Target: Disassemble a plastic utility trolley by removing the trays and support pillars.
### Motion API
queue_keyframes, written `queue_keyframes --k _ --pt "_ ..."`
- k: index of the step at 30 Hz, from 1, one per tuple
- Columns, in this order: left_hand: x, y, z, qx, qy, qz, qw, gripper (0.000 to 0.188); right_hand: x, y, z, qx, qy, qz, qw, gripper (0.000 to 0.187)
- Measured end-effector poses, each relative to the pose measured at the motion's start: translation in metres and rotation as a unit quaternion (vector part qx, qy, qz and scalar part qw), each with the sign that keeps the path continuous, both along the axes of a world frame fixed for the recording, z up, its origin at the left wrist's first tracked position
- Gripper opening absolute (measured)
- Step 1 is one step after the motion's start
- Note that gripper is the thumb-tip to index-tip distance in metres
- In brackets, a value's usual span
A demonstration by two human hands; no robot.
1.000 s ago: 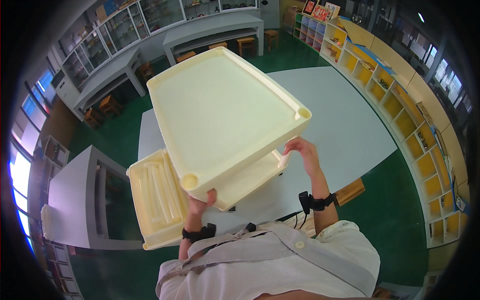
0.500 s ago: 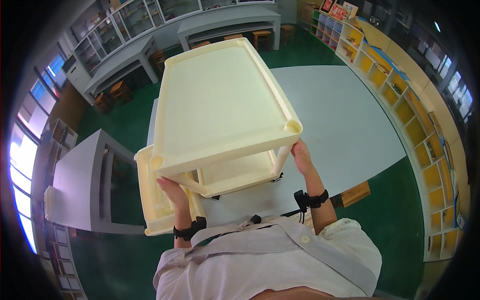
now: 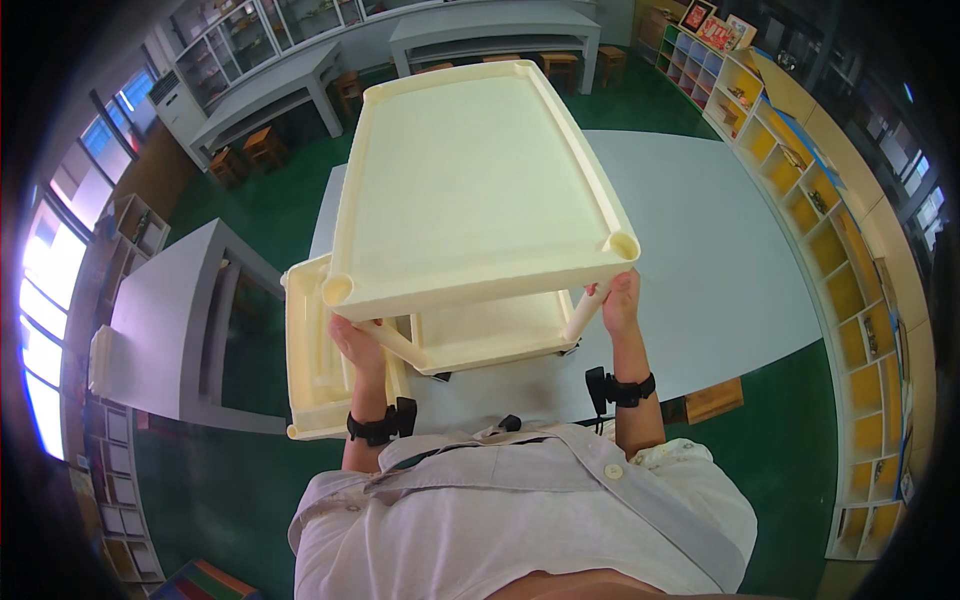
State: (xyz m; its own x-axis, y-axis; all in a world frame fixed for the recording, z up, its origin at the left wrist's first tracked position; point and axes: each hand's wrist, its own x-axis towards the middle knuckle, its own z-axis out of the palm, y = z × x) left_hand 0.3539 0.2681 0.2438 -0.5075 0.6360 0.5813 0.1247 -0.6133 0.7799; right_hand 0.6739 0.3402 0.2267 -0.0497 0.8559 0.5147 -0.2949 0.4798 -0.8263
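A cream plastic trolley stands on the grey-white table [image 3: 700, 230], its upper tray [image 3: 480, 180] held above a lower tray [image 3: 490, 330] by posts. Small dark casters [image 3: 441, 377] show beneath the lower tray. Just under the near left corner, my left hand [image 3: 358, 345] is closed round the left post [image 3: 400, 347]. My right hand [image 3: 621, 303] grips the right post [image 3: 584, 316] below the near right corner, fingertips showing on its inner side. The upper tray hides the far posts. Beside the trolley on the left is a separate cream tray [image 3: 308, 370].
A grey table [image 3: 165, 310] stands to the left, with more grey tables [image 3: 490, 30] and wooden stools [image 3: 265, 147] at the back. Shelving with yellow-backed compartments [image 3: 825, 240] curves along the right. A wooden stool [image 3: 713, 400] sticks out near my right elbow.
Both hands have shifted from the upper tray's near corners to a wrapped hold on the posts. The trolley sits farther right in the picture as the whole view has shifted.
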Motion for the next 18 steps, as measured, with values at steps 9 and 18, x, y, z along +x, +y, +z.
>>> queue_keyframes --k 9,18 --pt "0.001 0.002 0.004 0.019 -0.005 0.008 1.000 0.055 0.000 0.000 0.007 0.030 -0.018 -0.004 0.999 0.061" --pt "0.011 -0.005 0.006 0.012 -0.032 0.024 0.999 0.060 0.005 -0.002 0.011 0.002 0.004 0.013 1.000 0.063"
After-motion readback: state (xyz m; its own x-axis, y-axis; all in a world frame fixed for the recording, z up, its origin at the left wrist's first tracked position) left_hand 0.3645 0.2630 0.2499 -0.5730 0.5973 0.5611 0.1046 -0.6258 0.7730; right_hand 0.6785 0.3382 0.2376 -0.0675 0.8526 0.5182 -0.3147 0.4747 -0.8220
